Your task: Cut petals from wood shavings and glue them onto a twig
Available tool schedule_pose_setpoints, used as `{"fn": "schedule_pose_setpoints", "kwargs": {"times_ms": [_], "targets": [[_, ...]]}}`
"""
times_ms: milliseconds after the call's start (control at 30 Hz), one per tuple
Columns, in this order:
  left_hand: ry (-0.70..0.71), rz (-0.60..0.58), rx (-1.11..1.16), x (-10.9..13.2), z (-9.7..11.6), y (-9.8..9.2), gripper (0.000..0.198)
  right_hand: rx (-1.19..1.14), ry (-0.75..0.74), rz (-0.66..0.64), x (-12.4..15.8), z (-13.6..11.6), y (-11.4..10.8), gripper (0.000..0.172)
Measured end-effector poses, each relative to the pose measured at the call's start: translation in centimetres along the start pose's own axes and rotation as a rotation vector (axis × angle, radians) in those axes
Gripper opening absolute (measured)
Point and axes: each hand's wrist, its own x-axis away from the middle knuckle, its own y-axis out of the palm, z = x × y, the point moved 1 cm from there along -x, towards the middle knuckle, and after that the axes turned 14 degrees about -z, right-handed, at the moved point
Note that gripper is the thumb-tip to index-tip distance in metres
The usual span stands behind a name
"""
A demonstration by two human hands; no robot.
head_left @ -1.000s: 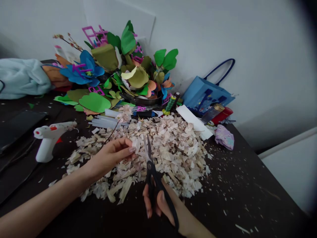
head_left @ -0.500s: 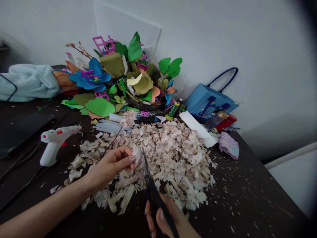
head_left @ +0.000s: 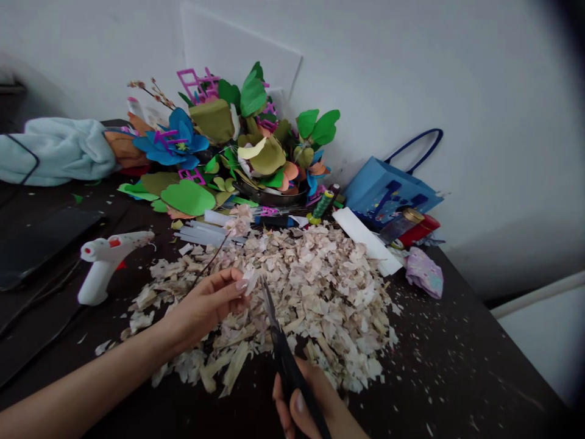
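My left hand point(head_left: 214, 302) pinches a small pale petal-like piece point(head_left: 250, 279) between thumb and fingers, above a wide heap of dry pale scraps point(head_left: 324, 286). The black-handled scissors point(head_left: 286, 353) are in my right hand point(head_left: 315, 402), at the lower middle. Their blades point up and away, with the tips just right of the pale piece. Whether the blades touch it cannot be made out. Beyond my left hand, a thin brown stem with a pale pink flower point(head_left: 240, 221) leans over the heap; its lower end is hidden behind the hand.
On the dark table point(head_left: 439, 366), a white glue gun point(head_left: 98, 268) and a black flat object point(head_left: 46, 244) lie left. Paper flowers point(head_left: 265, 155) and glue sticks point(head_left: 201, 235) are behind the heap. A white strip point(head_left: 368, 241), blue bag point(head_left: 388, 189) and crumpled purple piece point(head_left: 424, 271) are right.
The scene has shifted slightly right in view. The pale piece in my left hand looks turned a little, and the scissor tips now show slightly apart from it.
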Motion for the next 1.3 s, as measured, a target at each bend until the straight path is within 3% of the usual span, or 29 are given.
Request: {"fn": "schedule_pose_setpoints", "kwargs": {"times_ms": [233,500,867,1300], "targets": [[-0.024,-0.045,0.042,0.1,-0.4,0.0,0.013,0.073,-0.121,-0.044,-1.3,1.3,-0.1,0.062],[0.030,0.010,0.147,-0.1,-0.6,-0.1,0.014,0.126,-0.064,-0.029,-1.1,1.6,-0.4,0.068],[-0.020,0.047,0.153,0.4,-1.2,1.5,0.024,-0.020,-0.131,0.001,-1.9,3.4,-0.3,0.061],[-0.016,0.029,0.156,0.3,-1.4,1.6,0.022,-0.063,-0.059,0.003,-2.0,2.1,-0.1,0.063]]}}
